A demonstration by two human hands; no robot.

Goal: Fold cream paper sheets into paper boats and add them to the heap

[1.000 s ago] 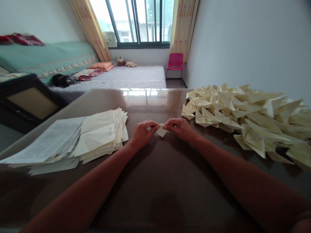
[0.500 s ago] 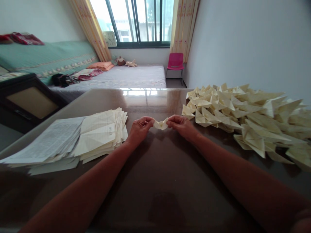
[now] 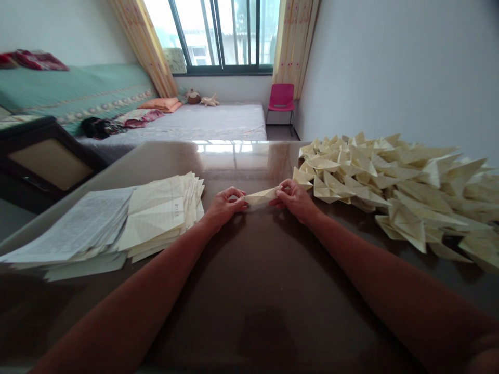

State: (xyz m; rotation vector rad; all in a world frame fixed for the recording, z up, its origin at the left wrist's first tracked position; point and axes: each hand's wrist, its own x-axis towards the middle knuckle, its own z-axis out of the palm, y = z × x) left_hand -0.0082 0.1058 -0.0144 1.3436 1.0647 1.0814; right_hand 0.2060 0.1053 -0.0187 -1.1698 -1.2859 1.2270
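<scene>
Between my hands, just above the brown tabletop, a piece of folded cream paper (image 3: 260,196) is stretched into a long narrow shape, its right end slightly higher. My left hand (image 3: 225,206) pinches its left tip between thumb and fingers. The right end is gripped by my right hand (image 3: 295,199), thumb on the near side. To the left lies a stack of creased cream sheets (image 3: 156,213), partly over printed white sheets (image 3: 78,223). A large heap of folded paper boats (image 3: 390,182) spreads over the table's right side, close to my right hand.
The glossy brown table (image 3: 249,291) carries all the paper. Beyond its far edge are a bed (image 3: 230,119) and a pink chair (image 3: 281,97) under the window. A dark cabinet (image 3: 47,161) stands at the left, and a pale wall (image 3: 390,67) rises at the right.
The paper between my hands has gone from a short, curved, opened-up shape to a longer, straighter one. My right hand has moved slightly right and up, and the hands are farther apart.
</scene>
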